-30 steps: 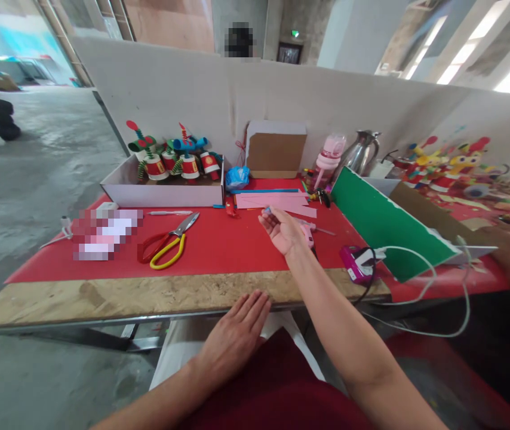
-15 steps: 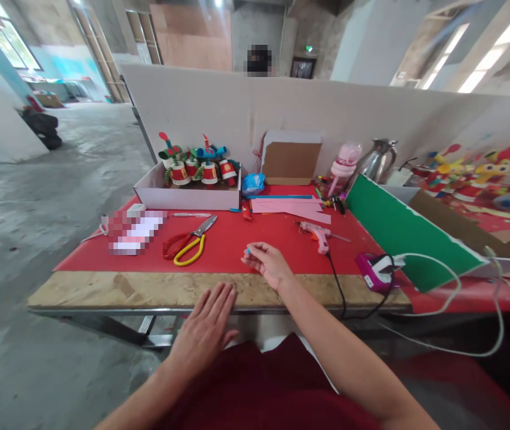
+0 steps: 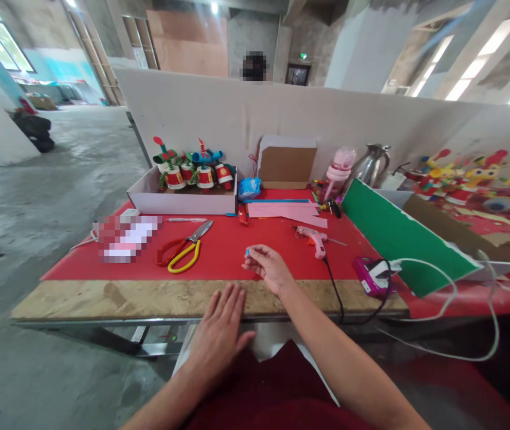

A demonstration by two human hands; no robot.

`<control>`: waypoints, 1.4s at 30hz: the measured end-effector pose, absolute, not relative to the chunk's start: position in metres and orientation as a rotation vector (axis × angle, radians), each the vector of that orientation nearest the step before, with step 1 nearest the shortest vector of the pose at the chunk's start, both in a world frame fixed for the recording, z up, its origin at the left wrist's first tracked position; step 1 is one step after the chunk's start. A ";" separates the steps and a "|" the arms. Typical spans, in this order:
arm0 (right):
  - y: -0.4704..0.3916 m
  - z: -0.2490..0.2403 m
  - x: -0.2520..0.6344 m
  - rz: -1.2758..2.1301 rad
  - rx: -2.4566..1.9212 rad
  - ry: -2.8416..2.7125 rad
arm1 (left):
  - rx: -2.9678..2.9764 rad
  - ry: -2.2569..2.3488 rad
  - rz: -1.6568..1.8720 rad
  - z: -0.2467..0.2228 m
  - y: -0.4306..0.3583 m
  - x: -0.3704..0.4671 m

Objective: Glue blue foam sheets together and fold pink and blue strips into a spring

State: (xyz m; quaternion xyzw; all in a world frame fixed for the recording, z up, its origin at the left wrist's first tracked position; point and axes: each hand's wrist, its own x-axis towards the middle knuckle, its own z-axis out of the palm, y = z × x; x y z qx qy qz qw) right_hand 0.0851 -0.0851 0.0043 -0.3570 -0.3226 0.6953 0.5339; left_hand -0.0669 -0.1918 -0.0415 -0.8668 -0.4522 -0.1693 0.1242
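Between the thumb and forefinger of my right hand is a small blue piece, too small to name more exactly. This hand is over the red table covering, near its front edge. My left hand lies flat on the bare board edge of the table, fingers stretched out and holding nothing. To the left lie large scissors with one red and one yellow handle. A pink glue gun with a black cord rests to the right of my right hand.
Behind stands a white box of paper-cup figures. Pink paper strips, a blue bag and a pink bottle are at the back. On the right are a purple power socket, cables and a green panel.
My left hand has slid a little to the right along the board edge. My right hand still pinches the blue piece in nearly the same place. The view has shifted slightly.
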 end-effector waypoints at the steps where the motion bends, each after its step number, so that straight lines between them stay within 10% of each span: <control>1: -0.084 0.007 0.087 1.637 -0.845 -0.758 | -2.594 -1.275 -0.462 -0.041 -0.191 -0.054; 23: -0.001 0.009 0.086 1.600 -0.847 -0.822 | -2.982 -1.127 -0.448 0.007 -0.154 -0.091; 42: 0.006 -0.009 0.095 1.550 -0.783 -0.650 | -2.623 -2.092 -2.172 0.008 0.009 -0.035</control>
